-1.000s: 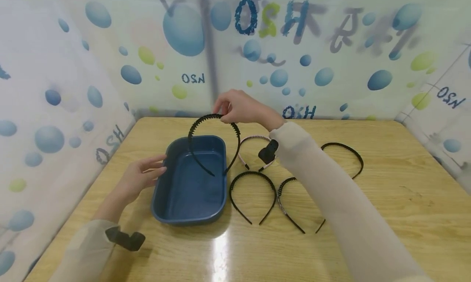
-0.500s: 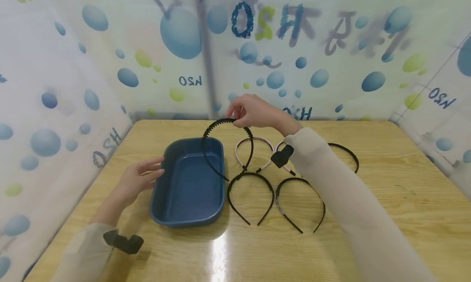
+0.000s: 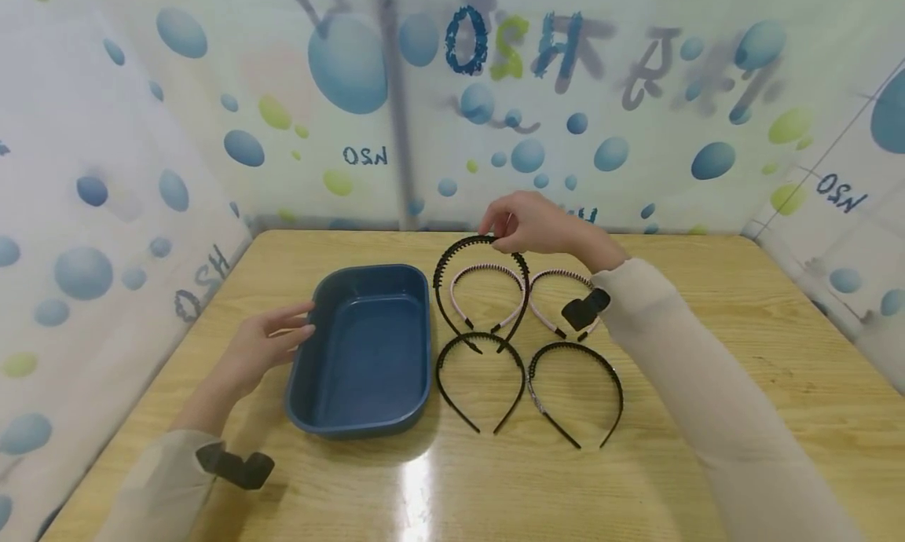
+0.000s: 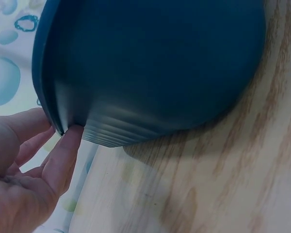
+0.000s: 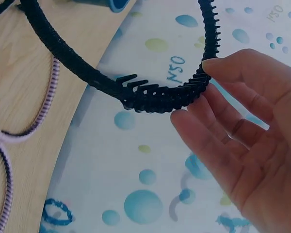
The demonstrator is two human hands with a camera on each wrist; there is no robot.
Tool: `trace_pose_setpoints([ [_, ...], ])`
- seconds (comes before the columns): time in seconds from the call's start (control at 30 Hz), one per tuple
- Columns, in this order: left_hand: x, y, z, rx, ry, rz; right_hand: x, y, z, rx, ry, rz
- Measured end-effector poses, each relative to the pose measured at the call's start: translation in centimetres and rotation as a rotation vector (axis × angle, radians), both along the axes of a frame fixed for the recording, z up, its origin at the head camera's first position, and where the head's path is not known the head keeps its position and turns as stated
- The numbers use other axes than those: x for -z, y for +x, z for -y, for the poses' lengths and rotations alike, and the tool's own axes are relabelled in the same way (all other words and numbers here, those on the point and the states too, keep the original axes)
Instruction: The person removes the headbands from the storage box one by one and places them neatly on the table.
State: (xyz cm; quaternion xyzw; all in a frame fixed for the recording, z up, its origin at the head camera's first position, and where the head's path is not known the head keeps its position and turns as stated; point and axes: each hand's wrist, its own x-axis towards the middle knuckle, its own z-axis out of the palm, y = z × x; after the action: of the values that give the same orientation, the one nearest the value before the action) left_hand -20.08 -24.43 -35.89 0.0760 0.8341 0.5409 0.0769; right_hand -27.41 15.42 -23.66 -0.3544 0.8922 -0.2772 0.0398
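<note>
My right hand (image 3: 540, 221) pinches a black toothed headband (image 3: 441, 271) at the top of its arch, its ends pointing down. In the right wrist view, thumb and fingers meet on the toothed band (image 5: 160, 99). The held headband overlaps a pink-and-black headband (image 3: 488, 268) lying behind it and a black headband (image 3: 522, 369) in front. My left hand (image 3: 254, 349) touches the left rim of a blue plastic basin (image 3: 375, 353) with nearly straight fingers. From the left wrist view, the fingertips (image 4: 70, 138) lie right at the basin's edge.
Another pink headband (image 3: 540, 314) lies in the back row, partly behind the right wrist camera (image 3: 585, 310). A black headband with a silvery section (image 3: 621, 397) lies at front right. The wooden table (image 3: 530, 487) backs onto a bubble-patterned curtain (image 3: 601, 94).
My right hand has carried the black headband rightward, from over the basin to over the pink headband. The black headband at far right has gone from view behind the sleeve. My left hand stays put.
</note>
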Motion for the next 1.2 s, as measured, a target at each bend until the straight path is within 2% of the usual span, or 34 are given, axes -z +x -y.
trace_pose_setpoints([
  [0.33, -0.3, 0.1, -0.1, 0.013, 0.001, 0.002, 0.6, 0.6, -3.9, 0.041, 0.053, 0.011],
  [0.63, -0.1, 0.0, -0.1, 0.012, 0.009, 0.013, 1.3, 1.3, -7.6, 0.148, 0.091, 0.078],
  [0.9, -0.4, 0.2, 0.0, 0.021, -0.012, 0.009, 1.9, 1.8, -10.6, 0.194, 0.107, 0.155],
  [1.2, -0.1, -0.2, 0.1, 0.029, -0.02, -0.002, 2.9, 2.3, -14.3, 0.249, 0.138, 0.23],
])
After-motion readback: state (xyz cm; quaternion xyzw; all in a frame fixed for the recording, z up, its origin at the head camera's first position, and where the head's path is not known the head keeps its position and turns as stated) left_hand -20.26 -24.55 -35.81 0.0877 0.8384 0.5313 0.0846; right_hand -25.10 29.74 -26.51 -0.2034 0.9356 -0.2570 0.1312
